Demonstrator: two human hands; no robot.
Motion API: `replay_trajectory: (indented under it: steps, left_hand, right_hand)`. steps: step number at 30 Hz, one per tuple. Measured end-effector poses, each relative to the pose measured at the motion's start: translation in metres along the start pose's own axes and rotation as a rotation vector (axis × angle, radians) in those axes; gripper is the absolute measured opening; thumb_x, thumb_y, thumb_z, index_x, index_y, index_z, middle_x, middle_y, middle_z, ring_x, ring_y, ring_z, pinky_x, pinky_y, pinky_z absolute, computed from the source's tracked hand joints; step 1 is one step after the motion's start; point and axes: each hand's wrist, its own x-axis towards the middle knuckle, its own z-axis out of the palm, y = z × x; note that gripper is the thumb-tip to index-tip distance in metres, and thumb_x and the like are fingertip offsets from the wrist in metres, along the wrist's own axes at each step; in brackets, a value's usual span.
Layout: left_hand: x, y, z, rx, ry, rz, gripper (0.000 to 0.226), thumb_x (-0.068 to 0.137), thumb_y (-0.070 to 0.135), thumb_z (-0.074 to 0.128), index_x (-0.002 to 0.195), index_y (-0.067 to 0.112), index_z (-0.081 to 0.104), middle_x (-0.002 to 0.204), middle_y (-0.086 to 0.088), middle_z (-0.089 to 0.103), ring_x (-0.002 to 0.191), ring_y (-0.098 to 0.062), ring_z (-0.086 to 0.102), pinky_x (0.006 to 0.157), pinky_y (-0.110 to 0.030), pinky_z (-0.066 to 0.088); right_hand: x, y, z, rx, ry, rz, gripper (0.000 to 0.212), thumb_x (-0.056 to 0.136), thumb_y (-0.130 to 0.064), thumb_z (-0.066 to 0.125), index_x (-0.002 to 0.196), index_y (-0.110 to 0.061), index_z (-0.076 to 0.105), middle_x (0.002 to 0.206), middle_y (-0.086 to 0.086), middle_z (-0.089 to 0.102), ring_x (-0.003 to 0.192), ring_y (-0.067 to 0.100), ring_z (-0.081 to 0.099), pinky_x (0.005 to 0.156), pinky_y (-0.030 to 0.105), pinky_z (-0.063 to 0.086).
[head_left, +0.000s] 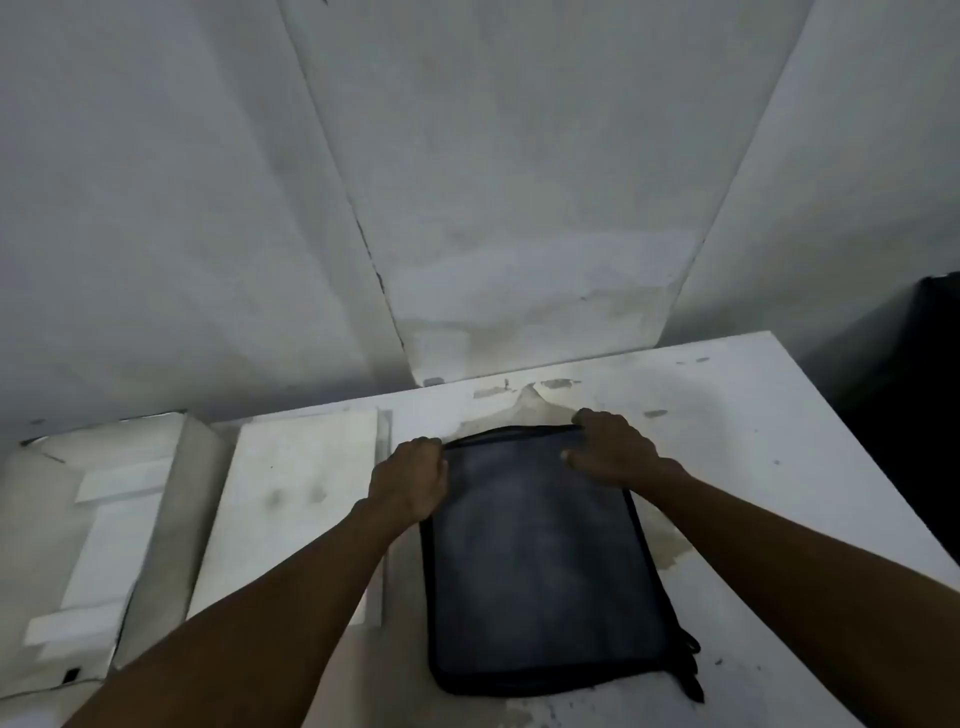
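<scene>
A flat dark zippered case (545, 566) lies on a white table (769, 467), its long side running away from me. My left hand (410, 480) grips the case's far left corner with curled fingers. At the far right corner my right hand (608, 447) curls its fingers over the top edge, thumb lying on the case's face. A short black strap pokes out at the near right corner of the case.
A worn white wall stands right behind the table. Left of the case lies a flat white board (291, 509), and farther left white foam pieces (104, 545) sit lower down. Something dark (924, 415) stands past the table's right edge.
</scene>
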Motion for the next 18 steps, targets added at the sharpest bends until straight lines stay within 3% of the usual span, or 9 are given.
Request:
replay_trajectory:
  steps: [7, 13, 18]
  left_hand:
    - [0.034, -0.011, 0.031, -0.022, -0.106, -0.025, 0.019, 0.090, 0.014, 0.048, 0.104, 0.006, 0.058, 0.110, -0.013, 0.062, 0.098, -0.029, 0.060, 0.079, -0.039, 0.053]
    - [0.058, -0.021, 0.046, -0.011, -0.132, -0.001, 0.031, 0.087, 0.011, 0.051, 0.117, 0.008, 0.055, 0.120, -0.014, 0.057, 0.110, -0.031, 0.052, 0.088, -0.045, 0.051]
    - [0.074, -0.023, 0.053, 0.058, -0.133, 0.018, 0.035, 0.085, 0.012, 0.054, 0.120, 0.009, 0.055, 0.120, -0.012, 0.052, 0.114, -0.030, 0.045, 0.088, -0.044, 0.049]
  right_hand:
    - [0.029, 0.017, 0.018, -0.035, -0.061, 0.049, 0.056, 0.082, -0.037, 0.063, 0.129, -0.014, 0.045, 0.129, 0.012, 0.051, 0.116, 0.029, 0.052, 0.094, 0.046, 0.050]
    - [0.053, 0.027, 0.023, -0.053, -0.025, 0.066, 0.046, 0.088, -0.026, 0.059, 0.131, -0.012, 0.049, 0.130, 0.013, 0.051, 0.119, 0.031, 0.049, 0.095, 0.046, 0.048]
    - [0.066, 0.031, 0.027, -0.047, 0.041, 0.064, 0.032, 0.084, -0.017, 0.062, 0.115, -0.009, 0.061, 0.118, 0.012, 0.059, 0.111, 0.029, 0.055, 0.083, 0.039, 0.050]
